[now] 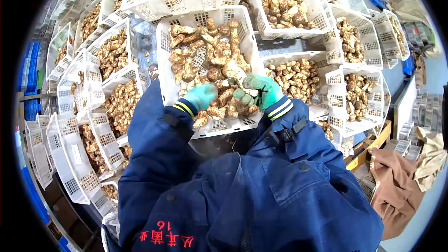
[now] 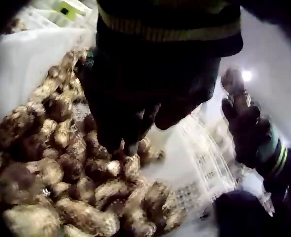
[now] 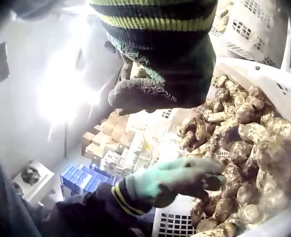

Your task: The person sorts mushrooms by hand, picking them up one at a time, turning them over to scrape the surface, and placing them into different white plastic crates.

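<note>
A white perforated crate of stout brown-and-cream mushrooms stands directly in front of me. My right hand, in a green glove with a dark palm, grips a mushroom over the crate's right side; its cap sticks up past the fingers in the left wrist view. On the near left side, my gloved left hand reaches down over the pile. Its fingers are fairly straight and right at the mushrooms in the right wrist view, where the left hand shows from the side.
More mushroom crates crowd around: a stack at the left, one close beyond, others at the right. A brown cloth hangs at the lower right. Blue crates and cardboard boxes stand farther off.
</note>
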Demonstrator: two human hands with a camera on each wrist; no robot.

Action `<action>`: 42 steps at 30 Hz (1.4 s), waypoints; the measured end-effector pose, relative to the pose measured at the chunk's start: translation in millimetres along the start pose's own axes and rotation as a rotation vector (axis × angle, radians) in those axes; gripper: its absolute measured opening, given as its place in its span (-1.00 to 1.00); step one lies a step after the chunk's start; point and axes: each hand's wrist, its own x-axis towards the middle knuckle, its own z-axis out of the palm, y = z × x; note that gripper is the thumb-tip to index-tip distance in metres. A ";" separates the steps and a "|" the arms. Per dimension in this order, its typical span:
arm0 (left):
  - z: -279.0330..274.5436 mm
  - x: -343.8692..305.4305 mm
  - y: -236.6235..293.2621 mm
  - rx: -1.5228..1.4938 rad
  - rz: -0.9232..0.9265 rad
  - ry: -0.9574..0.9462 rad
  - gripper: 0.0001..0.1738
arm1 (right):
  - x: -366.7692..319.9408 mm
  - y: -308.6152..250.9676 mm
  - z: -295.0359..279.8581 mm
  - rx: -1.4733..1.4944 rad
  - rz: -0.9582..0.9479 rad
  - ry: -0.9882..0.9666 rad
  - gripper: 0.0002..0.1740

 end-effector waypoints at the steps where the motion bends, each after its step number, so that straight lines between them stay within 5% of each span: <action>1: 3.3 3.9 15.4 0.113 -0.148 -0.238 -0.53 | -2.5 1.1 -2.2 0.058 -0.041 0.078 -0.69; 3: 38.1 1.4 -9.6 0.424 0.063 -0.322 -0.52 | -1.3 -5.4 -12.9 0.172 0.021 0.065 -0.69; 7: 40.1 -1.3 27.5 0.572 -0.028 -0.330 -0.56 | -20.5 -39.2 -7.3 0.315 -0.019 0.172 -0.59; 9: 48.6 9.4 33.6 0.686 -0.028 -0.535 -0.61 | -12.2 -48.4 -47.7 0.375 0.022 -0.052 -0.58; 12: 81.5 9.0 2.5 0.787 -0.065 -0.595 -0.59 | -12.2 -79.5 -94.1 0.253 -0.065 0.221 -0.67; 13: 84.2 10.5 -1.7 0.790 -0.116 -0.610 -0.53 | -10.3 -98.6 -128.9 0.176 -0.028 0.154 -0.61; 14: 65.5 9.8 23.8 0.868 -0.053 -0.663 -0.60 | -14.4 -116.3 -124.7 0.221 -0.247 0.354 -0.59; 16: 67.4 10.9 10.0 0.822 0.018 -0.610 -0.68 | -11.6 -153.2 -161.5 0.276 -0.588 0.395 -0.42; 17: 58.0 12.0 19.5 0.786 0.011 -0.579 -0.68 | -14.3 -176.6 -213.6 0.327 -0.562 0.067 -0.37; 19: 49.1 7.0 7.4 0.681 0.107 -0.475 -0.69 | -23.1 -191.8 -169.8 0.143 -0.778 0.372 -0.33; 21: 34.6 4.7 -2.0 0.503 0.161 -0.336 -0.65 | -10.1 -173.8 -155.4 0.001 -0.614 0.046 -0.31; 22: 23.8 8.1 -4.1 0.482 0.263 -0.292 -0.64 | -10.0 -152.4 -93.4 -0.334 -0.578 0.287 -0.39; 23: 7.6 12.4 6.2 0.149 -0.087 -0.421 -0.66 | -3.7 -133.2 -54.2 -0.528 -0.392 0.295 -0.46; 25: -28.9 5.9 25.5 -0.422 -0.269 -0.336 -0.62 | 7.8 -78.6 -37.6 -0.497 -0.208 0.077 -0.41; 27: -32.3 3.8 14.4 -1.026 -0.131 -0.271 -0.54 | 34.8 -29.2 -33.4 -0.622 -0.046 -0.057 -0.41; 29: -54.6 -9.3 62.2 -1.272 -0.094 -0.120 -0.43 | 25.5 3.1 -9.9 -0.700 -0.169 -0.105 -0.35; 31: -65.5 -17.9 85.0 -1.273 -0.007 -0.024 -0.45 | 8.8 3.7 17.8 -0.255 0.043 -0.043 -0.36; 32: -62.9 -22.2 101.3 -1.225 0.153 0.146 -0.45 | 19.1 14.6 0.5 0.162 0.195 -0.182 -0.44; 33: -53.1 -24.0 105.8 -1.120 0.155 0.275 -0.40 | 15.1 12.3 6.3 0.240 0.187 -0.234 -0.51; 35: -42.6 -17.7 109.8 -0.346 0.506 0.433 -0.30 | -2.5 5.7 50.2 0.303 -0.099 -0.040 -0.67; 36: -38.6 -20.3 120.6 -0.410 0.419 0.353 -0.25 | 16.6 14.2 15.1 0.284 -0.118 -0.172 -0.72; 39: -34.2 -25.4 123.7 -0.644 0.354 0.344 -0.23 | -0.2 -6.4 31.3 0.179 -0.322 -0.074 -0.72; 40: -35.4 -30.3 135.1 -1.144 0.200 0.311 -0.22 | 4.7 -8.7 20.9 0.144 -0.283 -0.031 -0.71; 42: -29.7 -28.4 113.4 -1.462 0.170 0.094 -0.26 | 9.4 -14.7 12.3 -0.068 -0.372 -0.053 -0.69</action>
